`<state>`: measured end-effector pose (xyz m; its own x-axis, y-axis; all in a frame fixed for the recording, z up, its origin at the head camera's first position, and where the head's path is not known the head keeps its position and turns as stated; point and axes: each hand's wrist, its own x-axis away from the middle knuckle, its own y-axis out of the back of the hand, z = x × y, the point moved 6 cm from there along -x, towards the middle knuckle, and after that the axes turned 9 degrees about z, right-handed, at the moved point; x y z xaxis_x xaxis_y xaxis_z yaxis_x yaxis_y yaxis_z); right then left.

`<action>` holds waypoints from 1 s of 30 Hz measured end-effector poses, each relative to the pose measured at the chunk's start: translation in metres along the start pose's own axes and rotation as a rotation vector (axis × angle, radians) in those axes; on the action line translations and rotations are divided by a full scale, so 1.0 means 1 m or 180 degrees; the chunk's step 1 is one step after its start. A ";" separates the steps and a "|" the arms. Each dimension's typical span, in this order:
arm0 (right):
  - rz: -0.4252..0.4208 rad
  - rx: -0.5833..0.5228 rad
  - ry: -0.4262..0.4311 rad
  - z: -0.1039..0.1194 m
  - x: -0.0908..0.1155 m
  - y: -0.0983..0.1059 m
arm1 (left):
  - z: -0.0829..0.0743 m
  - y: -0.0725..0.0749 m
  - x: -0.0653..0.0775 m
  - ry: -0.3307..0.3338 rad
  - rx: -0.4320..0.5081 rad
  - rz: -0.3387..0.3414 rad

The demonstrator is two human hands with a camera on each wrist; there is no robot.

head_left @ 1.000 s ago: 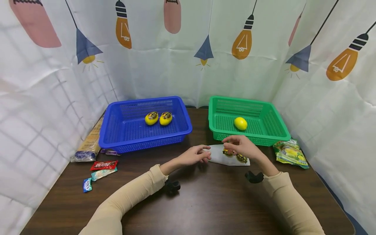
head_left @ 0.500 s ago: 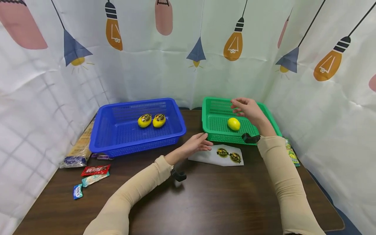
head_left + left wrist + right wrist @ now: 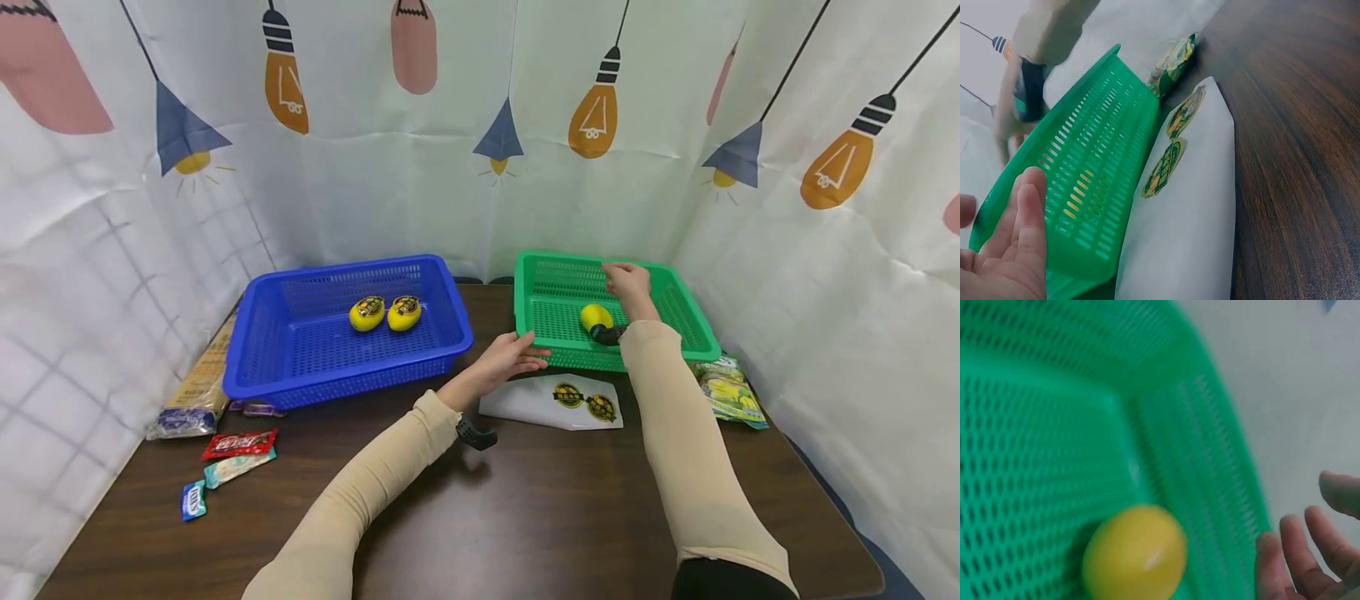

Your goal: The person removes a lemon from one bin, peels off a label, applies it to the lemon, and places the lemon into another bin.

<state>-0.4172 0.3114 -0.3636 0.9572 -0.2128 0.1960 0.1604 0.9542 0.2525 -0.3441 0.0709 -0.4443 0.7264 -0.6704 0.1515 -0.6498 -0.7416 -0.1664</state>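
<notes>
Reaching hand: the right hand (image 3: 630, 287), over the green basket (image 3: 577, 357), right of centre in the head view, a little above and right of the lemon (image 3: 593, 315) in the frame.
Lemon: on the green basket's floor, lower middle of the right wrist view; no sticker shows on the side in sight.
Right fingers: spread apart with the thumb standing off, lower right corner of the right wrist view; nothing shows between them, and they are clear of the lemon there.
Left hand: centre of the head view (image 3: 507, 362), fingers nearly straight, thumb apart, at the near rim of the green basket; whether they press it or hover just beside it, I cannot tell.
Lemon grip: best taken, I judge, from above, thumb and fingers on opposite sides of its middle, closing softly, since a round fruit may roll.
Wrist camera: on the right wrist (image 3: 606, 335), overlapping the lemon in the head view; a higher wrist should avoid knocking fruit or rim.
Basket support: the left fingers against the near wall would probably check any sliding.
Sheet: white (image 3: 517, 402), on the desk (image 3: 555, 517) below the green basket in the frame, two stickers (image 3: 567, 395) towards its right end; a raised right sleeve (image 3: 675, 433) should spare it.
Blue basket: left of centre (image 3: 375, 377), holding two stickered lemons (image 3: 367, 320).
</notes>
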 end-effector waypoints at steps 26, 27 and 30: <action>0.1189 0.2724 -0.0900 -0.040 -0.039 -0.033 | 0.006 -0.001 -0.002 -0.0040 0.0042 -0.0059; 0.1195 0.2665 -0.0839 -0.034 -0.038 -0.034 | 0.005 0.000 -0.003 -0.0033 0.0045 -0.0066; 0.1241 0.2614 -0.0590 -0.011 -0.033 -0.037 | 0.002 0.000 -0.004 -0.0014 0.0061 -0.0094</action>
<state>-0.4522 0.2859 -0.3903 0.8425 -0.0060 0.5387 -0.4534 0.5321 0.7150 -0.3471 0.0736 -0.4470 0.7461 -0.6481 0.1525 -0.6237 -0.7605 -0.1807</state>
